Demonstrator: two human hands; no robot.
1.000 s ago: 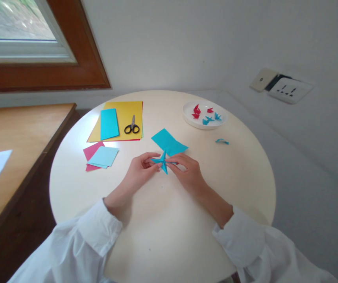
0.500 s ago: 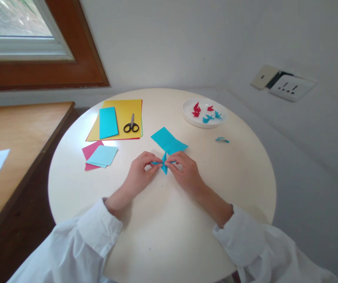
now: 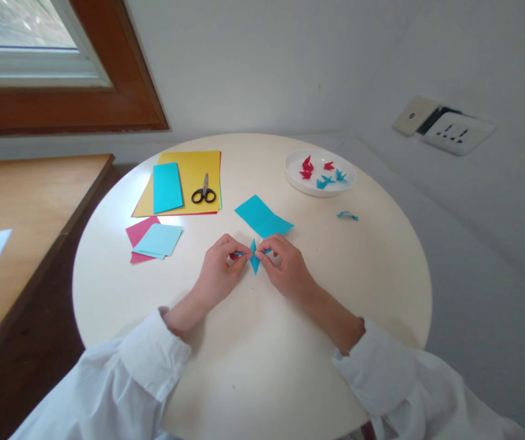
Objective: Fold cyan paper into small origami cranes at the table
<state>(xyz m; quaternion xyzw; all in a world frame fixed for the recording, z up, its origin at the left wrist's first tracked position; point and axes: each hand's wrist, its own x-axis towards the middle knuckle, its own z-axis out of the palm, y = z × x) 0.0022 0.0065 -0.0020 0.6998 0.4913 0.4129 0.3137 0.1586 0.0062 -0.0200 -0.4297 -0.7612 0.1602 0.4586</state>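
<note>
left hand and right hand each have the grip clamped on folded blue paper at the middle of the surface. a blue sheet lies just on its far side; scissors rest far left, a white plate far right.

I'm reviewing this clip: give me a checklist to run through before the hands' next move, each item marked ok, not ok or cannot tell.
1. Left hand grips the folded blue paper: ok, finger and thumb pinch its left side.
2. Right hand grips it too: ok, pinching the right side.
3. Scissors away from the hands: ok, lying on the yellow sheet.
4. Loose blue sheet apart from the right hand: cannot tell, it lies just beyond the fingers.
5. Origami pieces inside the white dish: ok, red and blue ones.
6. Creases sharp: cannot tell, too small.
</note>
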